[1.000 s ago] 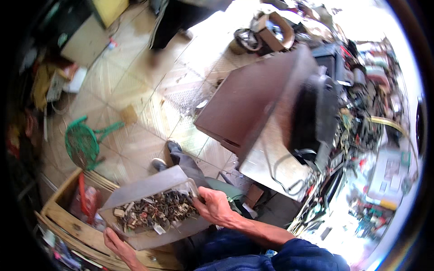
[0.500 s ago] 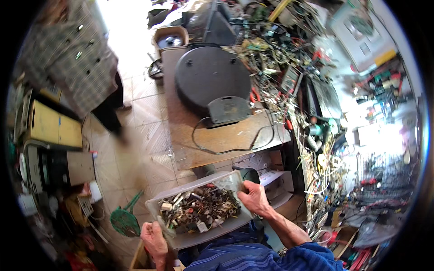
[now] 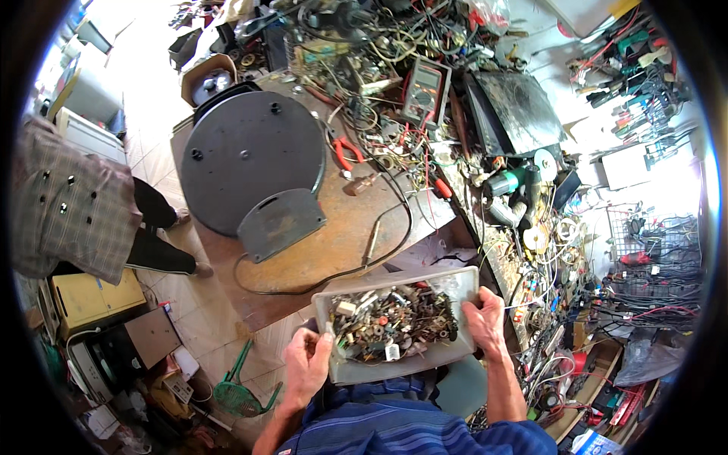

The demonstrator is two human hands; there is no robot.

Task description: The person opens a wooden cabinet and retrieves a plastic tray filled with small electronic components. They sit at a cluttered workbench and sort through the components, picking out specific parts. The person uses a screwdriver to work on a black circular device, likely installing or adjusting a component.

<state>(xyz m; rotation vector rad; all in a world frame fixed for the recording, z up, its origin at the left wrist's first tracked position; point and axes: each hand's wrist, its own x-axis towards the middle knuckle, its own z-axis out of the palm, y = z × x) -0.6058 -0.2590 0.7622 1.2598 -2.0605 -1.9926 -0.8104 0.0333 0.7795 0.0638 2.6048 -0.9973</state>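
Note:
A pale plastic bin (image 3: 413,369) filled with small screws, nuts and other loose hardware (image 3: 398,322) is held in front of my body. My left hand (image 3: 307,364) grips its left wall, thumb over the rim. On the opposite wall, my right hand (image 3: 487,322) is closed with the thumb at the upper edge. Beyond the bin, a round black appliance (image 3: 250,163) with a cable lies on the wooden table (image 3: 334,250). Red-handled pliers (image 3: 347,154) and a thin pen-like tool (image 3: 373,241) rest beside it.
A person in a checked garment (image 3: 72,201) stands at the left. A multimeter (image 3: 426,91), tangled wires and a green angle grinder (image 3: 508,180) crowd the bench. On the floor are a green plastic chair (image 3: 241,394) and a yellow cabinet (image 3: 98,299).
My view has swung to the right, so the table and appliance sit further left. The bin, still in both hands, is now close to the table's right front corner.

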